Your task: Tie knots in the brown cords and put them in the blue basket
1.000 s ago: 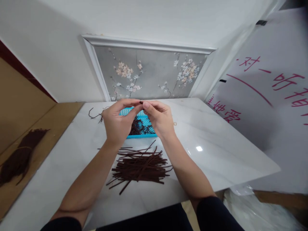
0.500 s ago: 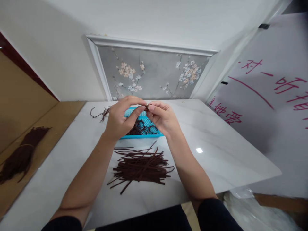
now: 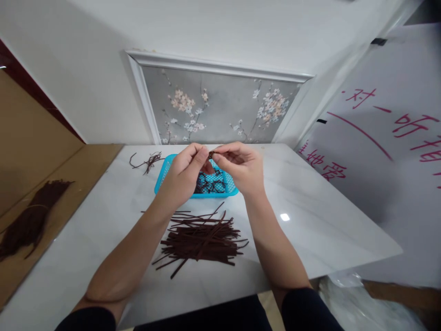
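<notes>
Free passage right of blue basket (image 3: 213, 196); brown strips (image 3: 203, 239) in front

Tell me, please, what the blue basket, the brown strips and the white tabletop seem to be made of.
Blue basket: probably smooth plastic, given its evenly perforated walls.
Brown strips: matte, perhaps leather, fabric or plant material; thin, dull lengths leave it open.
White tabletop: glossy, stone or imitation; it shows grey veins and a bright reflection.

The loose strips (image 3: 203, 241) are dark brown, like the small piece (image 3: 211, 156) between the fingers (image 3: 222, 162). The basket (image 3: 163, 174) is bright turquoise-blue with a lattice pattern. Faint grey veining marks the white worktop (image 3: 310, 230). Peach and white blossoms pattern the grey panel (image 3: 227, 94); red-pink handwriting marks the pale board (image 3: 365, 184).
</notes>
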Demonstrator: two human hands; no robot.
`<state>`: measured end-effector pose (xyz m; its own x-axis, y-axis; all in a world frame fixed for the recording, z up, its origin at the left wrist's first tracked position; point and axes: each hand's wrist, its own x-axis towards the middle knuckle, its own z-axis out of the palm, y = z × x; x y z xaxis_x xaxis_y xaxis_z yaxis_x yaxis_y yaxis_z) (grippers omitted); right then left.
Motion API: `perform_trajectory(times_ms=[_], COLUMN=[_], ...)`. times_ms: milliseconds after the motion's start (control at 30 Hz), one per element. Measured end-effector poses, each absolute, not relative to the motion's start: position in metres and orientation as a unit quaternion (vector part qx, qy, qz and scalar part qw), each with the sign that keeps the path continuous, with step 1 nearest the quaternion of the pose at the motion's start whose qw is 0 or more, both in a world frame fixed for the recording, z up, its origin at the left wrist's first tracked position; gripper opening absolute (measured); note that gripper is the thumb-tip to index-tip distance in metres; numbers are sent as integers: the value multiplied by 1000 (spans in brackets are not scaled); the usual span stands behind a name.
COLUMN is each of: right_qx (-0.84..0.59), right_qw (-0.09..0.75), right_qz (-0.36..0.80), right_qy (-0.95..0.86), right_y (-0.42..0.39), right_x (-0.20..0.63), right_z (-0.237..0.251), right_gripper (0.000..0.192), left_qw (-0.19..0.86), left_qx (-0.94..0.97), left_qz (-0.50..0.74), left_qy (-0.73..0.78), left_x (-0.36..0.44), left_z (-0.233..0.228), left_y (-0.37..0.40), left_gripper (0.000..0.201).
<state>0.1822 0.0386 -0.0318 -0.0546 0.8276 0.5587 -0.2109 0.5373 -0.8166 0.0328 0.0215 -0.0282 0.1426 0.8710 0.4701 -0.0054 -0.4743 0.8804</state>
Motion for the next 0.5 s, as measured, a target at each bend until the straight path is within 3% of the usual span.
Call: perform_trajectory(times_ms=[133,367,500], right_qx=[-235,-208,-211], right_qw=[673,675,663], right_qz=[346,360,364], right_qy=[-611,-610,-619], right_y=[35,35,34], right_x=[183,187,185], right_z=[-31,-30,-30], right_gripper=[10,11,11], left_qw=[387,-26,-110], left_qx=[664,737,727], left_qz=[578,639,638], left_qy=[274,219,228], left_x=[33,26,22], left_z=[-30,-31,-30], left_y=[24,34,37], left_gripper=[26,5,10])
